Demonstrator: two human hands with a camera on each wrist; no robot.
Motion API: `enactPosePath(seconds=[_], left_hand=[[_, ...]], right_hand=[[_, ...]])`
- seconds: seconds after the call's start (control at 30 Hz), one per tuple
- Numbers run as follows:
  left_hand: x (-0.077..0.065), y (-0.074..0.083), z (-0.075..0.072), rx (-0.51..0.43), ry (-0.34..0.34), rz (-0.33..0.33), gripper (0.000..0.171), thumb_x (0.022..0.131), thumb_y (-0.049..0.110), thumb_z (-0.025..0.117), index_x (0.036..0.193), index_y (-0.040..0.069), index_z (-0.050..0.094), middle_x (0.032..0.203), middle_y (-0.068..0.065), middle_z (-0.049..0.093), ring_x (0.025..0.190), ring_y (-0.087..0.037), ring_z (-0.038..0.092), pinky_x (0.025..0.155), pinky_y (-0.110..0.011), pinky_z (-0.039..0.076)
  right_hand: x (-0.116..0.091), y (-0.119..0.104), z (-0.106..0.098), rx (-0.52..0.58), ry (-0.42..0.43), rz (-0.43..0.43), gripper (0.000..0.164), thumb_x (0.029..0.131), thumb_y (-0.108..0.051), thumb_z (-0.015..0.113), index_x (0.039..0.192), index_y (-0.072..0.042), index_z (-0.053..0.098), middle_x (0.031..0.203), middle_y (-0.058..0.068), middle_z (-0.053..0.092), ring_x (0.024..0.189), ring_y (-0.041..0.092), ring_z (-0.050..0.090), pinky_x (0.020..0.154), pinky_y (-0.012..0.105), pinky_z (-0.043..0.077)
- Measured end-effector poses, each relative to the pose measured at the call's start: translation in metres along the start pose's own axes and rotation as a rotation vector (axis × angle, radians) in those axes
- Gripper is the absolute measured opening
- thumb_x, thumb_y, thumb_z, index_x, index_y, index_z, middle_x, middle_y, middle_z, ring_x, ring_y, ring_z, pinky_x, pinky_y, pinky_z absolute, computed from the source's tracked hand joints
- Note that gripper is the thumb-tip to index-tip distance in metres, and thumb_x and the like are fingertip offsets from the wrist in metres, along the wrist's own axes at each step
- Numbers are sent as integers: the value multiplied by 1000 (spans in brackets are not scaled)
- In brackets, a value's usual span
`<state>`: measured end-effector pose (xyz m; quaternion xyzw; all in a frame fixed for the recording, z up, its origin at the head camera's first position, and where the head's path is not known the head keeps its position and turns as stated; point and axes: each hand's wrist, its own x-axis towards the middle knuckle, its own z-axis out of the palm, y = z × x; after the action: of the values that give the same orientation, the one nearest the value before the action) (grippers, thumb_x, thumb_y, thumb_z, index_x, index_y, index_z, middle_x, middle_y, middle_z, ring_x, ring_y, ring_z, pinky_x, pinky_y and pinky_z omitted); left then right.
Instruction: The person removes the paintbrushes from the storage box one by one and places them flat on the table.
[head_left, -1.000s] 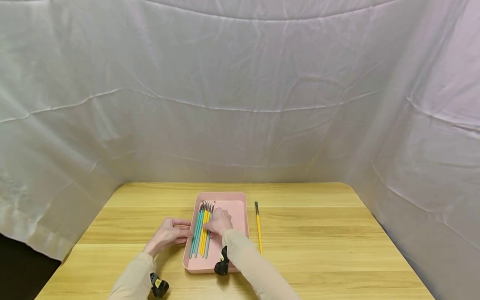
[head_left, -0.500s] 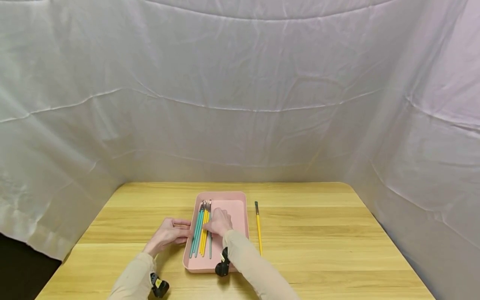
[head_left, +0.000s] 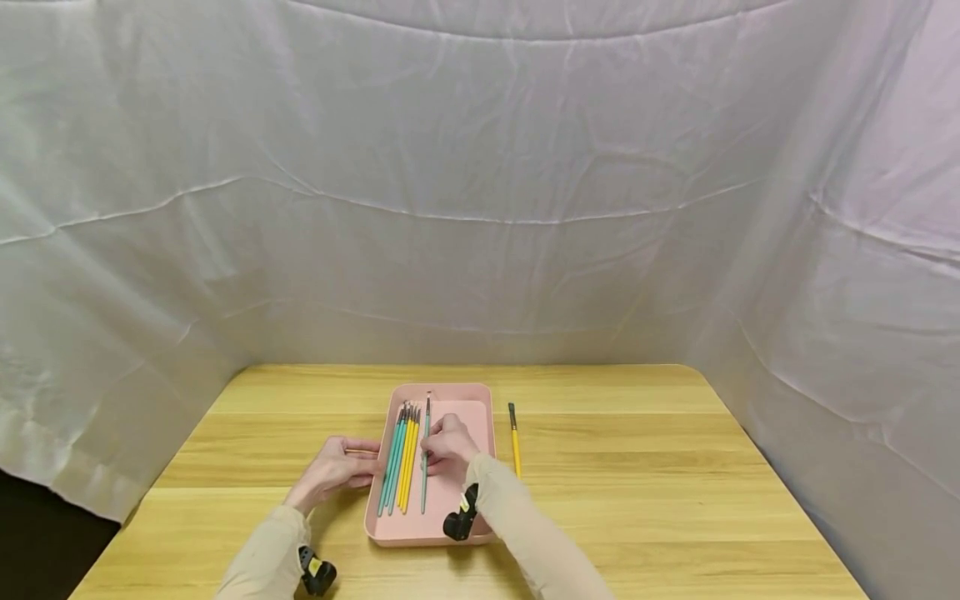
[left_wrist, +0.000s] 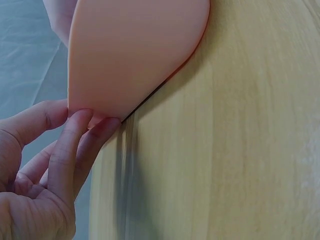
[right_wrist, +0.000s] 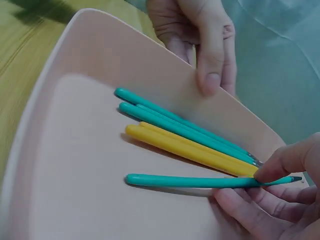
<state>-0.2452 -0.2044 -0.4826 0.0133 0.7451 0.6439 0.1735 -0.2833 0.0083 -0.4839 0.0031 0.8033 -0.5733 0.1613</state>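
Note:
My right hand [head_left: 450,443] pinches a teal paintbrush [right_wrist: 190,181] between thumb and fingers, low over the floor of the pink tray [head_left: 471,410]. To its left in the tray, several teal paintbrushes [right_wrist: 165,122] and yellow paintbrushes [right_wrist: 187,152] lie side by side, bristle ends pointing away. At the tray's left wall is my left hand [head_left: 341,467]. The right wrist view shows its thumb hooked over the rim, and in the left wrist view its fingertips [left_wrist: 80,120] press on the outer wall.
Right of the tray, a single yellow paintbrush [head_left: 516,450] lies on the wooden table [head_left: 637,483], its lower end hidden by the right sleeve. Grey cloth [head_left: 480,275] hangs behind the table and along the sides.
The right hand has drawn the teal paintbrush away from the yellow ones, to the right and slightly up, and its grip is now plain to see. The left hand stays put on the tray.

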Motion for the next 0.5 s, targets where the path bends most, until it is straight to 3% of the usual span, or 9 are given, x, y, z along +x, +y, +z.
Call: enactPosePath(seconds=[0.17,0.33,0.5], left_hand=[[0,0,-1,-5,-8,2,53,87,-4,71,131,-25,48,112,-32,71,83,-14,74,71,-26,64],[1,0,0,-6,1,-4,53,87,-4,72,130,-24,49,112,-32,71,83,-14,73,70,-25,64],[0,0,1,-10,10,-9,52,87,-4,71,130,-24,50,112,-32,71,81,-14,74,69,-24,63]], right_hand=[[-3,-1,-6,160,-38,45,18,85,9,63,96,0,52,67,13,64,50,14,60,53,30,61],[-4,-3,-16,172,-76,16,15,85,9,66,98,6,59,74,16,70,54,13,64,58,30,63],[-5,-3,-27,217,-129,21,17,89,6,64,104,7,59,75,10,67,57,12,66,61,30,64]])
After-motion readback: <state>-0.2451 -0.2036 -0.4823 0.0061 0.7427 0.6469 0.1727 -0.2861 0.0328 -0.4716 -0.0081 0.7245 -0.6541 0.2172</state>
